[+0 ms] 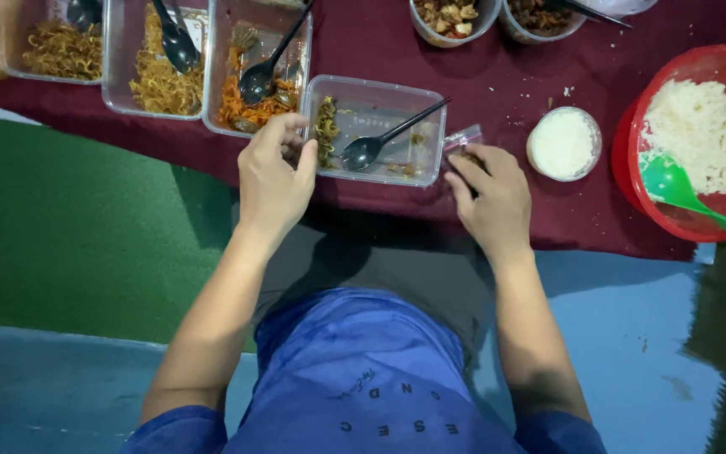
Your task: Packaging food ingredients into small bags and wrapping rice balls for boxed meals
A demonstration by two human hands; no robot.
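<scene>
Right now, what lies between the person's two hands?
In the head view, a clear rectangular container sits between the left hand and right hand. It holds a black spoon and a few food scraps, on the maroon cloth.

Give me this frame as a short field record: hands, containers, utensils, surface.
left hand: at the left rim of the near clear container
right hand: on a small clear plastic piece at that container's right end
near container: nearly empty, bits of food, black spoon inside
trays behind: three clear trays of noodle-like food, black spoons in them
right side: small white cup of rice; red bowl of rice with green spoon
surface: maroon cloth
</scene>
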